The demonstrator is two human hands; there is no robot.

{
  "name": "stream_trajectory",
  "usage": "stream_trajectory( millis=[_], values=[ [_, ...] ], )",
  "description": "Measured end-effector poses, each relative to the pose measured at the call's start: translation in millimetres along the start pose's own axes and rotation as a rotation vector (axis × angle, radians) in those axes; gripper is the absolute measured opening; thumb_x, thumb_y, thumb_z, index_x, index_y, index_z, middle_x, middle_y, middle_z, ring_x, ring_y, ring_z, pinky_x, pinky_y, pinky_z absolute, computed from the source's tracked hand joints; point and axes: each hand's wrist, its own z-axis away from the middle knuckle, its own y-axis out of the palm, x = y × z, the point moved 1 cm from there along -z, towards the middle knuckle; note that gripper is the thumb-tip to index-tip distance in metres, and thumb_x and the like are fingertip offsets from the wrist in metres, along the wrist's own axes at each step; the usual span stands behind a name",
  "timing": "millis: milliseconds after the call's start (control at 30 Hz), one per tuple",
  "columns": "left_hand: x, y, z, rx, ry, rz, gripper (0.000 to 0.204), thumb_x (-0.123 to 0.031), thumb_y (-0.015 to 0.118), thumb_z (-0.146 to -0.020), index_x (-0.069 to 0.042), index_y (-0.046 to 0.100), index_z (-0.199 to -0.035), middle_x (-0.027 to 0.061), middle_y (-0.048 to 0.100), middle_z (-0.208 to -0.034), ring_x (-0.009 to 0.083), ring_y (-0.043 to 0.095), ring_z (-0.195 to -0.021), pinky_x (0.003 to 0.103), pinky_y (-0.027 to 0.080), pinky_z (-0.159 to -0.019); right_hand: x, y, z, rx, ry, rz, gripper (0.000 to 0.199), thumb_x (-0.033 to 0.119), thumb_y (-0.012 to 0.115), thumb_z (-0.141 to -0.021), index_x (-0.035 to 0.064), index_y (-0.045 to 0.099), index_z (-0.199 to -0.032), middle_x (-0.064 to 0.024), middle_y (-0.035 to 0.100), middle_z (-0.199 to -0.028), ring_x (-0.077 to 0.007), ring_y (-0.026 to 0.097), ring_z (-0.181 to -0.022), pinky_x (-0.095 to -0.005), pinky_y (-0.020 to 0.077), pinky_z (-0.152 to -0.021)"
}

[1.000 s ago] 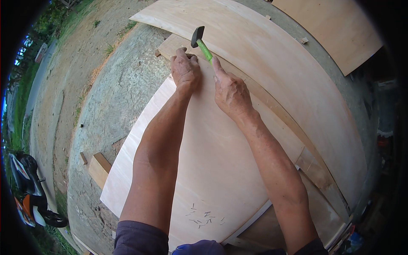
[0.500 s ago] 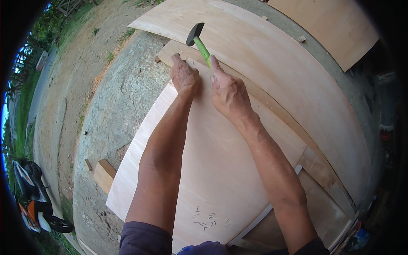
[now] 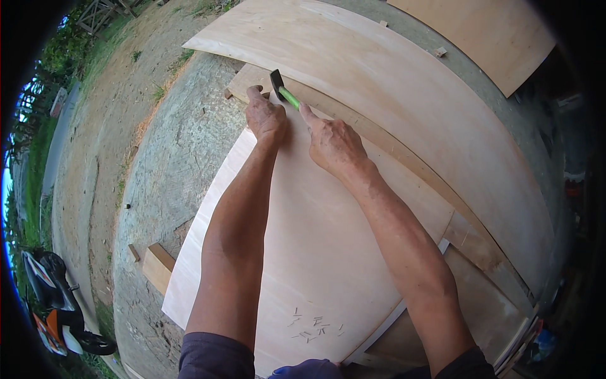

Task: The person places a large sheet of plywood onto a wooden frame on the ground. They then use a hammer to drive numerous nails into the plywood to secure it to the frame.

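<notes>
My right hand (image 3: 338, 145) is wrapped round the green handle of a hammer (image 3: 289, 96). The dark hammer head is low over the far corner of a pale plywood sheet (image 3: 328, 234), close beside my left hand. At that corner, my left hand (image 3: 265, 118) grips the sheet's edge, its fingers curled and partly hidden. Underneath the sheet's far edge runs a wooden board (image 3: 379, 139). Several loose nails (image 3: 319, 325) lie scattered on the near part of the sheet.
Beyond the board lies a large curved-looking plywood sheet (image 3: 404, 82), with another plywood panel (image 3: 483, 38) at the far right. A wood block (image 3: 158, 266) sits on the concrete (image 3: 167, 158) to the left. A motorcycle (image 3: 63, 309) stands at the lower left.
The hammer head has come down from its raised position toward the sheet's corner beside my left hand. A small upright nail seen there before is now hidden. My left hand stays at the corner.
</notes>
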Motion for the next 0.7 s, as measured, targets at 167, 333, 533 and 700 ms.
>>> stream_trajectory(
  millis=[167, 333, 533, 700],
  values=[
    [1.2, -0.4, 4.0, -0.028, -0.017, 0.092, 0.05, 0.004, 0.056, -0.082, -0.004, 0.047, -0.131, 0.0198, 0.071, -0.116, 0.0394, 0.066, -0.11, 0.044, 0.05, -0.096, 0.1, -3.7, 8.2, 0.039, 0.023, 0.045, 0.066, 0.002, 0.047, -0.093, 0.0175, 0.034, -0.157, -0.0238, 0.069, -0.095, -0.0408, 0.068, -0.091, -0.0502, 0.0558, -0.081],
    [27.0, -6.2, -3.0, -0.183, 0.207, 0.222, 0.044, 0.006, 0.049, -0.087, -0.001, 0.047, -0.13, 0.0215, 0.066, -0.125, 0.0389, 0.063, -0.116, 0.042, 0.049, -0.099, -17.2, 13.9, 39.8, 0.085, 0.02, 0.047, 0.067, 0.007, 0.051, -0.093, 0.0173, 0.033, -0.157, -0.0214, 0.071, -0.092, -0.0392, 0.071, -0.089, -0.0476, 0.0578, -0.079],
    [9.4, -11.1, 67.2, -0.1, 0.096, -0.115, 0.05, 0.005, 0.056, -0.077, 0.003, 0.048, -0.127, 0.0224, 0.054, -0.129, 0.0382, 0.045, -0.13, 0.047, 0.027, -0.116, -21.5, -12.6, 67.1, -0.027, 0.012, -0.102, 0.062, 0.009, 0.05, -0.096, 0.0149, 0.034, -0.156, -0.0226, 0.07, -0.089, -0.0417, 0.069, -0.085, -0.0503, 0.0555, -0.073],
    [3.3, -13.2, 65.0, -0.056, 0.095, -0.137, 0.05, 0.003, 0.058, -0.076, 0.001, 0.048, -0.126, 0.0193, 0.054, -0.122, 0.0374, 0.047, -0.126, 0.049, 0.025, -0.116, 10.4, -13.1, 19.4, -0.369, -0.188, -0.151, 0.064, 0.008, 0.051, -0.095, 0.0126, 0.032, -0.156, -0.0259, 0.069, -0.092, -0.0436, 0.069, -0.086, -0.0518, 0.055, -0.075]
  ],
)
